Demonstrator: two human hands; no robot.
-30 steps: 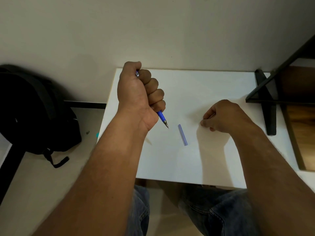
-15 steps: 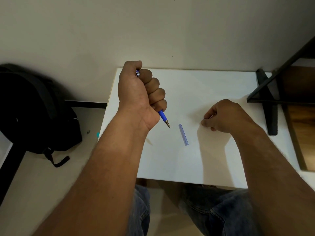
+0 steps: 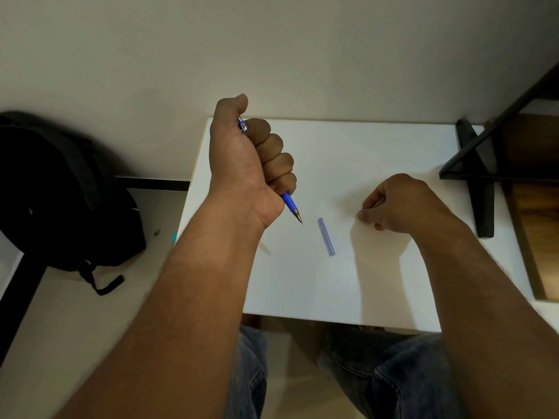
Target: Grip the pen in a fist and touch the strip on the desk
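Black fabric backpack sits on the floor far left. The left hand is balled in a fist around a blue plastic mechanical pencil, tip down over the white rectangular tabletop. A small blue translucent lead case lies flat just right of the tip. The right hand rests curled on the table, pinching something thin I can't make out.

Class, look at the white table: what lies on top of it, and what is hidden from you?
On the white table lies a small blue tube. The right hand rests there, pinching something thin, mostly covered. The left hand, above it, holds a blue pen.
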